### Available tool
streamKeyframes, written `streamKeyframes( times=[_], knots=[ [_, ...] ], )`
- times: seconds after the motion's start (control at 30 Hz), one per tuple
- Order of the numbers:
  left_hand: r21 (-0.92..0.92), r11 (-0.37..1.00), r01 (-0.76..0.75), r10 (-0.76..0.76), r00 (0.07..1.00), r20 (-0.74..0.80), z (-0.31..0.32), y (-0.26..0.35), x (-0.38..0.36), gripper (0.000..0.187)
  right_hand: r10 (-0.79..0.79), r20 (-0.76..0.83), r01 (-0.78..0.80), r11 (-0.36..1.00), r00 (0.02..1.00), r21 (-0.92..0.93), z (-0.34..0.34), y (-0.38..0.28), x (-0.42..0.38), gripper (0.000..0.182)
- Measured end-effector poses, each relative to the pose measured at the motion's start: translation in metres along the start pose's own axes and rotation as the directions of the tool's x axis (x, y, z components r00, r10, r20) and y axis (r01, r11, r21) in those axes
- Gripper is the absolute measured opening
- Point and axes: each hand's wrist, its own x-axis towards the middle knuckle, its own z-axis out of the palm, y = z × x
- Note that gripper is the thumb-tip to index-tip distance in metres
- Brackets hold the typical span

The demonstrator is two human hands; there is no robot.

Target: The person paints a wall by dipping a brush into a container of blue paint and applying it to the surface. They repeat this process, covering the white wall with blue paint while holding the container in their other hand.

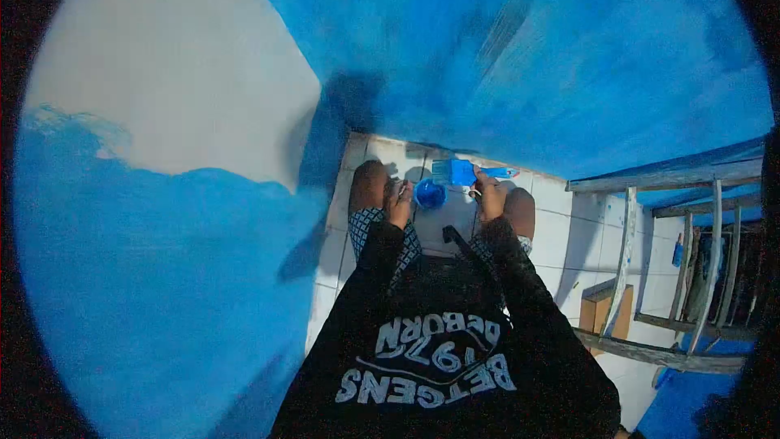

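Note:
My left hand point(398, 205) is closed at the side of a small round container of blue paint point(431, 194), between my knees. In my right hand point(490, 197) is a wide paintbrush point(464, 172), gripped by its handle. The brush lies level, its bristles pointing left above the container's far rim. Blue paint coats its head and part of the handle.
Blue paint covers most of the wall ahead point(504, 49) and the lower left wall, with a white patch point(179, 57) above. A wooden ladder point(630, 252) stands on the right over white floor tiles point(552, 232), near a cardboard box point(597, 309).

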Motion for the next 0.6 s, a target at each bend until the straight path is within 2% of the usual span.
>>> streamKeyframes(
  times=[0.03,0.07,0.1,0.13,0.17,0.2,0.23,0.27,0.3,0.33,0.37,0.4,0.43,0.5,0.53,0.57,0.6],
  knots=[
    [0.113,0.963,-0.246,0.245,0.969,0.023,0.001,0.047,-0.028,0.033,0.010,-0.001,-0.010,1.000,1.000,-0.004,-0.002,0.008,0.001,0.041],
    [0.116,0.964,-0.240,0.239,0.971,0.025,-0.004,0.049,-0.028,0.033,-0.059,0.018,0.062,0.983,0.998,-0.171,-0.003,0.014,0.004,0.040],
    [-0.178,0.984,0.004,0.012,0.996,0.089,-0.011,0.047,-0.024,0.032,-0.125,0.049,0.134,0.934,0.991,-0.331,-0.004,0.019,0.007,0.040],
    [-0.436,0.861,0.262,-0.183,0.959,0.216,-0.013,0.042,-0.020,0.032,-0.189,0.089,0.209,0.852,0.978,-0.480,-0.007,0.026,0.012,0.039],
    [-0.289,0.950,0.121,-0.065,0.979,0.194,-0.010,-0.010,-0.006,0.034,-0.252,0.087,0.255,0.780,0.964,-0.572,-0.010,0.043,0.016,0.036],
    [-0.118,0.992,-0.035,0.055,0.984,0.169,-0.008,-0.058,0.008,0.036,-0.255,0.084,0.256,0.779,0.963,-0.572,-0.005,0.044,0.011,0.036],
    [0.050,0.982,-0.181,0.172,0.975,0.141,-0.006,-0.099,0.020,0.038,-0.317,0.209,0.374,0.667,0.925,-0.645,0.002,0.045,0.004,0.033],
    [0.050,0.982,-0.183,0.174,0.974,0.143,-0.006,-0.085,0.017,0.038,-0.358,0.336,0.487,0.536,0.871,-0.690,0.004,0.045,-0.001,0.031],
    [-0.145,0.984,0.100,-0.074,0.981,0.179,-0.008,-0.045,0.007,0.045,-0.388,0.406,0.555,0.455,0.827,-0.696,-0.002,0.067,0.008,0.029],
    [-0.316,0.870,0.379,-0.305,0.916,0.260,-0.009,-0.020,0.001,0.053,-0.387,0.406,0.554,0.456,0.828,-0.696,-0.003,0.069,0.006,0.029],
    [-0.314,0.870,0.380,-0.306,0.916,0.260,-0.011,-0.020,0.006,0.053,-0.373,0.443,0.569,0.370,0.815,-0.735,0.000,0.070,0.003,0.031],
    [-0.310,0.826,0.471,-0.384,0.872,0.303,-0.013,-0.024,0.011,0.058,-0.354,0.481,0.582,0.282,0.802,-0.763,0.005,0.070,0.000,0.032],
    [-0.304,0.772,0.557,-0.457,0.821,0.343,-0.014,-0.017,0.012,0.063,-0.381,0.497,0.609,0.273,0.780,-0.745,0.012,0.062,-0.008,0.034],
    [-0.324,0.798,0.509,-0.432,0.857,0.282,-0.009,0.013,-0.007,0.063,-0.376,0.538,0.636,0.222,0.755,-0.739,0.024,0.051,-0.018,0.035],
    [-0.339,0.822,0.458,-0.403,0.888,0.223,-0.007,0.010,-0.013,0.064,-0.371,0.574,0.661,0.169,0.730,-0.731,0.021,0.056,-0.015,0.036],
    [-0.337,0.822,0.460,-0.403,0.886,0.228,-0.010,0.009,-0.012,0.064,-0.373,0.570,0.658,0.169,0.732,-0.734,0.022,0.061,-0.012,0.036],
    [-0.587,0.640,0.496,-0.189,0.842,0.505,-0.018,-0.031,0.003,0.063,-0.258,0.582,0.617,0.080,0.771,-0.783,0.020,0.083,0.002,0.037]
  ],
)
